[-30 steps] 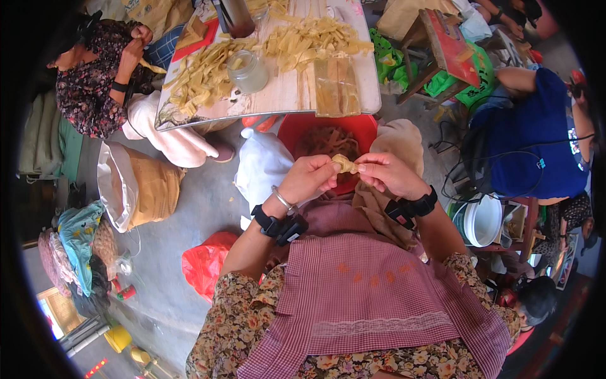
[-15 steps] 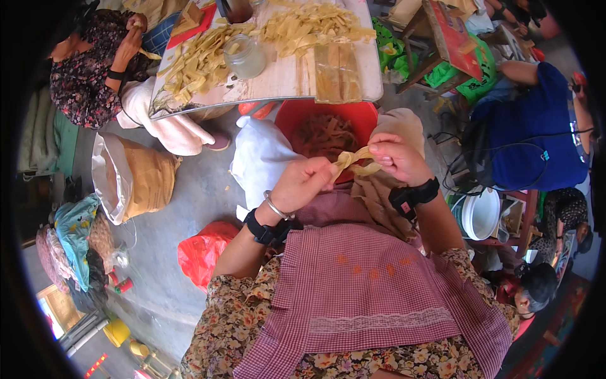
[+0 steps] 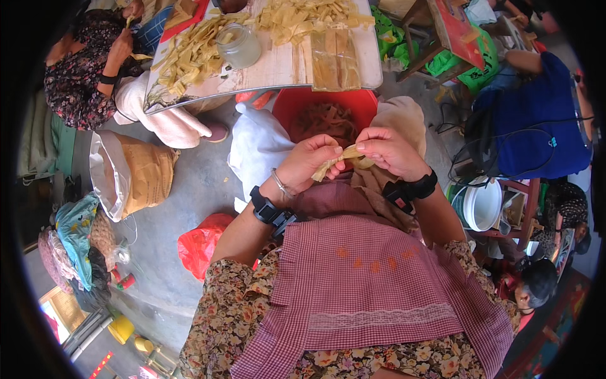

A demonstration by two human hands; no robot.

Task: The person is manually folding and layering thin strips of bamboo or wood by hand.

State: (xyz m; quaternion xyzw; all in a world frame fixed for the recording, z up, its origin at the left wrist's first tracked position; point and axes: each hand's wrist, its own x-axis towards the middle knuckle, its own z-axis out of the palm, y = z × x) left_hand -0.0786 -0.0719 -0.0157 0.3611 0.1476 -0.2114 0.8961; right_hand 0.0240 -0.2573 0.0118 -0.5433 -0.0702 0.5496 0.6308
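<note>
Over my lap, my left hand (image 3: 310, 163) and my right hand (image 3: 390, 153) pinch one flat yellowish strip (image 3: 349, 153) between them, with fingertips close together. A loose end of the strip hangs below my left fingers, and part of it is hidden by the hands. Just beyond them stands a red bucket (image 3: 283, 114) with brownish strips (image 3: 325, 120) inside. On the table (image 3: 284, 71) at the far side lie piles of similar yellow strips (image 3: 196, 60), a glass jar (image 3: 240, 49) and a flat yellowish packet (image 3: 334, 60) at the near edge.
A brown paper sack (image 3: 148, 174) and a red plastic bag (image 3: 205, 246) stand on the floor to my left. To the right are a white bucket (image 3: 481, 205), dark cables and a wooden stool (image 3: 442, 44). Other people (image 3: 82, 82) sit at the left and right.
My hands have drawn closer together, the left one turning with its fingers bent around the strip. The view has shifted slightly, so the table sits higher.
</note>
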